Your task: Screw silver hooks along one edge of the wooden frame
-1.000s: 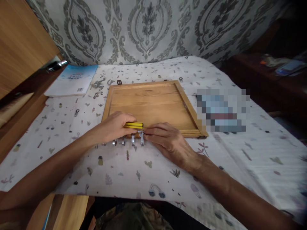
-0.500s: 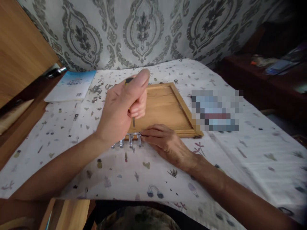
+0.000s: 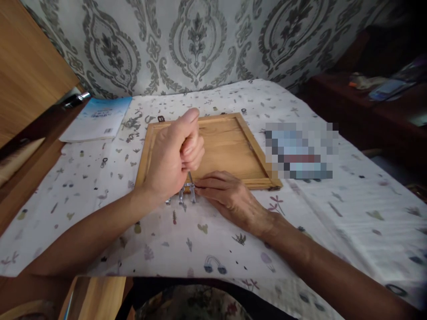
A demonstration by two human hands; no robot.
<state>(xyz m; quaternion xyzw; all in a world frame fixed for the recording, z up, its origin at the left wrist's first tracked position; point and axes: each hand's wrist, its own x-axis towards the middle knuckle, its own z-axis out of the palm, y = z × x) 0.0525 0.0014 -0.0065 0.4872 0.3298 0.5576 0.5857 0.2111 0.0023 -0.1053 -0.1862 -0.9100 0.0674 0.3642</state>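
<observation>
Lower than half a second earlier in the head view, the left hand (image 3: 176,153) fisted round a screwdriver (image 3: 190,176), its shaft reaching the metal hook rail (image 3: 192,194) at the near edge of a wooden panel (image 3: 230,146). Beside the rail lay the right hand (image 3: 233,198), fingers together (whether pinching anything, I couldn't tell). Printed white cloth (image 3: 173,249) spread beneath; a book (image 3: 96,119) lay far left, before a damask-patterned backdrop (image 3: 196,40).

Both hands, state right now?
Left hand: closed around a screwdriver, shaft angled down to the hook rack.
Right hand: fingers at the rack's end; grip hidden, can't tell.
</observation>
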